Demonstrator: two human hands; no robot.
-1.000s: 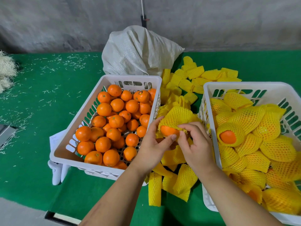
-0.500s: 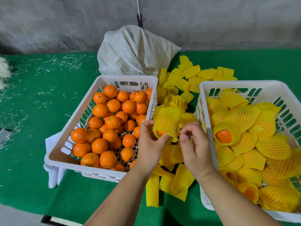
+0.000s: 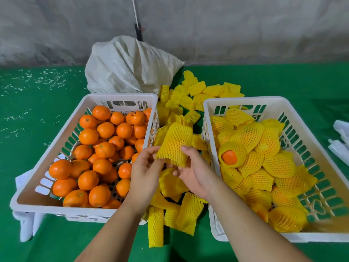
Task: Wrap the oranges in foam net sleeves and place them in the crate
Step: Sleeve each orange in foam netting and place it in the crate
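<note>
Both my hands are up between the two crates, working one orange. My left hand (image 3: 145,173) pinches the lower left edge of the foam net sleeve (image 3: 174,143) between thumb and fingertips. My right hand (image 3: 196,172) has its thumb pressed on the sleeve's lower right side, with the other fingers curled beneath the open end. The orange inside shows only as an orange tint through the mesh; it looks fully covered, so I judge this wrap essentially finished and ready to set down.

Done so far: the right crate (image 3: 243,100) holds a deep heap of wrapped oranges (image 3: 279,165), filling most of the floor I can see. One of them (image 3: 229,156) has its fruit poking out of the sleeve end.

Left to do: the left crate (image 3: 120,97) holds a large pile of bare oranges (image 3: 104,150), several layers in places. By my estimate the job is roughly half done, perhaps a little less; I cannot see the depth of either pile exactly.

Supply: loose empty sleeves (image 3: 188,210) lie on the green table (image 3: 37,114) between the crates and beyond them, near the white sack (image 3: 130,65). Stock looks ample, though whether it covers every remaining orange I cannot tell.
</note>
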